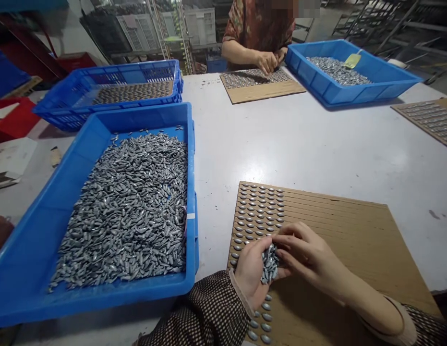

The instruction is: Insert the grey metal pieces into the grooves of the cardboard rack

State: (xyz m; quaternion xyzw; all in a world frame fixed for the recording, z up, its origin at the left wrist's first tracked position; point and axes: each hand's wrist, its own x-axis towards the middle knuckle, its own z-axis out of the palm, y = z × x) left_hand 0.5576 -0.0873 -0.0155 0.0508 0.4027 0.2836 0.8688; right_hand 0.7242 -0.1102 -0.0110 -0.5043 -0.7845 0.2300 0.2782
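Note:
My left hand (pixel 252 274) is cupped, palm up, around a small heap of grey spindle-shaped metal pieces (pixel 270 265). Over that heap my right hand (pixel 309 254) bends down, its thumb and fingertips drawn together at the pieces; what they pinch is hidden. Both hands are above a brown cardboard sheet (pixel 338 226) with narrow parallel slits across it. Along the sheet's left side, several columns of the same metal pieces (pixel 261 206) sit in neat rows. The hands cover part of these rows, and more pieces show below the left wrist.
Left of the sheet stands a blue tray (pixel 191 173) of loose metal pieces. Behind it is a blue basket (pixel 111 72) holding a filled sheet. Across the white table (pixel 223 134), a co-worker's hands (pixel 268 61) work over another sheet (pixel 266 91), beside a second blue tray (pixel 374 93).

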